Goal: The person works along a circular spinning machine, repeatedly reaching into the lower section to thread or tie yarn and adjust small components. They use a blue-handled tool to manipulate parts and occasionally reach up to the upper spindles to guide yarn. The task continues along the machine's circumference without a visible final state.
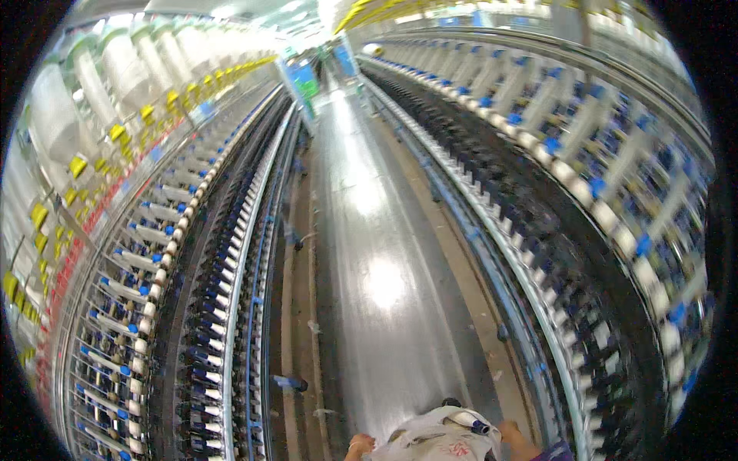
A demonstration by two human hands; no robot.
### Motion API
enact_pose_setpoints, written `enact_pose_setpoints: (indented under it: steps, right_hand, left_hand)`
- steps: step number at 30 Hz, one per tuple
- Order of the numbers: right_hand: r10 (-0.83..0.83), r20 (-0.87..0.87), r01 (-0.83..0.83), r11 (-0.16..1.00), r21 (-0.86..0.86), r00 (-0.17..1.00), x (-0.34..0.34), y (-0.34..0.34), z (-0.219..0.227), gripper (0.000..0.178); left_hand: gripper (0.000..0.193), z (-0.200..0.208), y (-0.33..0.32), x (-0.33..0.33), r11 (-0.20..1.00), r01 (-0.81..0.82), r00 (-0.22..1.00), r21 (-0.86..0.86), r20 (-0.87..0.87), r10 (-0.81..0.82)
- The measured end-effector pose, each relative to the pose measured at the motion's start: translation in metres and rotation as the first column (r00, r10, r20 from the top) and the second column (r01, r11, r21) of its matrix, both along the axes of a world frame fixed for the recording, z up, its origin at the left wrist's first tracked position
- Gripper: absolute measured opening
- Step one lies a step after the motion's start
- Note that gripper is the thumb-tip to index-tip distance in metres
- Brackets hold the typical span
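At the bottom edge my left hand [360,446] shows only in part, next to a bulging white cloth apron or bag [442,439] with a red mark on it. My right hand [513,438] is on the other side of the cloth, at its right edge, below a dark blue sleeve [555,452]. Both hands are small and blurred, and their fingers cannot be made out. A white tube with a dark end [469,420] lies on top of the cloth, touching it. Another dark round end [450,402] pokes out at the cloth's far side.
Long spinning machines line both sides of a shiny grey aisle [377,230], with rows of dark bobbins [207,356] and white rollers [578,188]. Blue rails [492,269] run low along the aisle. Large white yarn packages [58,111] hang at left. Blue-green panels [301,77] stand far ahead.
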State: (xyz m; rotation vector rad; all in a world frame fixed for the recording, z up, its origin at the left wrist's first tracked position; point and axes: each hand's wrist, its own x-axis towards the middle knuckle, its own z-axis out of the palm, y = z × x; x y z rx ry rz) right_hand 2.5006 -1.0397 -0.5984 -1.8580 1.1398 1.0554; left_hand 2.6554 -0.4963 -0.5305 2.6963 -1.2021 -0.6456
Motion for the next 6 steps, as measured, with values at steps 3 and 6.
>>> enact_pose_setpoints:
  steps: [3, 6]
  right_hand:
    - [0.120, 0.212, -0.091, 0.986, -0.143, 0.970, 0.179, -0.040, -0.003, 0.020]
    - [0.254, 0.458, -0.139, 0.953, -0.268, 0.852, 0.347, -0.089, 0.005, 0.022]
  left_hand:
    - [0.031, 0.004, -0.007, 0.004, 0.511, -0.781, 0.327, 0.359, -0.461, 0.825]
    - [0.031, 0.002, -0.024, 0.060, 0.196, -0.819, -0.072, 0.539, -0.436, 0.897]
